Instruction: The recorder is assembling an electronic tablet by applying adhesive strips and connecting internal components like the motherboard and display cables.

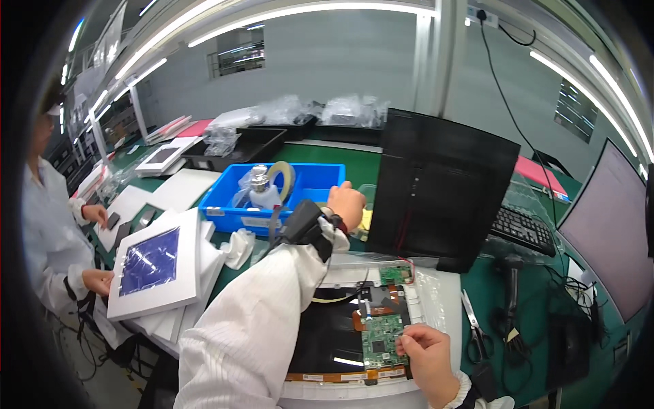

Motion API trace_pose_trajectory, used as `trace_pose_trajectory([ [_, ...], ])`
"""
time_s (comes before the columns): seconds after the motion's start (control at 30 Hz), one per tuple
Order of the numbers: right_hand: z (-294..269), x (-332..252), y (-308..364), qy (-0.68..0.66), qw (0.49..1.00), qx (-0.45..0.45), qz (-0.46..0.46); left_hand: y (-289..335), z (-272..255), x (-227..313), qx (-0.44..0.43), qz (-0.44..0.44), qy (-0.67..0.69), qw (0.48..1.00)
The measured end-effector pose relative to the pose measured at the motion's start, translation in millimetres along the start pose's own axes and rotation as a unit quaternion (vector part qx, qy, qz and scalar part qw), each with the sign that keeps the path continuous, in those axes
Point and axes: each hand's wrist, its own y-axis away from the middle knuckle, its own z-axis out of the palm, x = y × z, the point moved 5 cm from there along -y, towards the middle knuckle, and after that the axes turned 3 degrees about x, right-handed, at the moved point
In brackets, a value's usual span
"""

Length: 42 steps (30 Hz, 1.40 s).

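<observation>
An opened display panel [320, 341] lies in front of me, its dark back facing up. Green circuit boards sit on it, the larger circuit board [383, 343] at its right side. My right hand [430, 361] is at that board's right edge, thumb and fingertips pinched together; whatever they hold is too small to make out. My left arm stretches across the panel. My left hand [347, 204] is beside the right end of a blue divided bin [231, 221], close to a small clear container [367, 193] and a yellow item [366, 221]; its fingertips are mostly hidden.
A large black panel [443, 184] stands upright behind the display. Scissors [475, 327], a handheld scanner [511, 293], a keyboard [523, 230] and a monitor [610, 225] are on the right. At left, a co-worker's hand [99, 281] touches a white-framed screen [160, 262]. Black trays [262, 144] stand behind.
</observation>
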Motion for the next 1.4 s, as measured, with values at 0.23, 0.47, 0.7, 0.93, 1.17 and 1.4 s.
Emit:
trace_pose_trajectory([
  [0.23,-20.2,3.0,-4.8,0.002,0.998,0.056,-0.032,14.1,-42.1,21.3,0.145,-0.059,0.017,0.988],
  [0.47,-17.6,-19.7,-8.4,0.105,0.983,0.088,-0.121,109.6,-138.1,85.2,0.016,-0.025,0.439,0.898],
  [0.7,6.0,-54.3,10.3,0.306,0.893,0.092,-0.318,173.0,-161.3,103.8,-0.103,-0.044,0.518,0.848],
  [0.93,25.6,-53.4,30.1,0.445,0.793,0.05,-0.414,179.6,-156.8,112.3,-0.099,-0.045,0.535,0.838],
  [1.17,51.9,-49.8,39.5,0.501,0.74,-0.005,-0.448,187.6,-149.8,107.4,-0.16,-0.106,0.573,0.797],
  [1.4,37.7,-70.0,22.9,0.362,0.881,-0.065,-0.298,199.9,-141.6,96.2,-0.234,-0.258,0.768,0.537],
])
